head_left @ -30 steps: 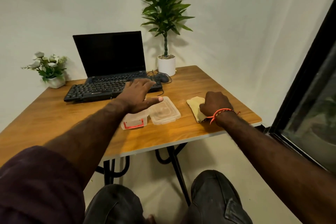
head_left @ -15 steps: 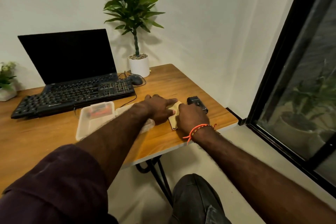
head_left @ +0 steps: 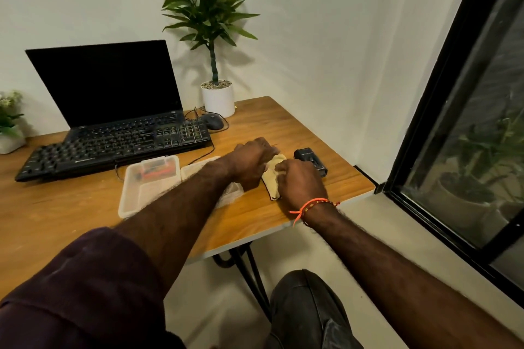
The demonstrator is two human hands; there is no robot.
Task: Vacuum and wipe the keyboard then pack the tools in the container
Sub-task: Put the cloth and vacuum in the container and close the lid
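Room: a white-walled corner with a dark-framed window on the right; a wooden table [head_left: 71,212] on black metal legs carries everything.
Back edge: a black laptop [head_left: 107,85] with a dark screen, a tall green plant in a white pot [head_left: 218,98] at the far right corner, a small flowering plant in a white pot [head_left: 10,133] at the far left, and a dark corded mouse [head_left: 213,121] beside the tall plant.
Keyboard: the black full-size keyboard [head_left: 113,144] lies in front of the laptop, along the back half of the table.
Container: a clear plastic container [head_left: 141,187] sits open near the front edge, something red inside at its far end; its clear lid [head_left: 198,168] lies just beside it, partly under the left forearm.
Cloth: a pale yellow folded cloth [head_left: 270,178] lies near the right front corner, between the two hands.
Vacuum: a small black handheld device [head_left: 310,160], probably the vacuum, rests near the right edge, just beyond the right hand.
Left hand [head_left: 251,161]: fingers curled down onto the cloth's far side, seemingly pinching it.
Right hand [head_left: 300,181]: knuckles up, fingers bent over the cloth's near side, gripping it; an orange thread bracelet [head_left: 312,205] is on the wrist.
Stage: judging by the hands, the cloth is being folded or gathered, either for wiping or for packing.
Risk: the black device lies close to the right edge, so a sweep of the right hand or cloth could knock it off.
Risk: the left forearm crosses the lid, and drawing the arm back carelessly could drag the lid or nudge the container toward the front edge.
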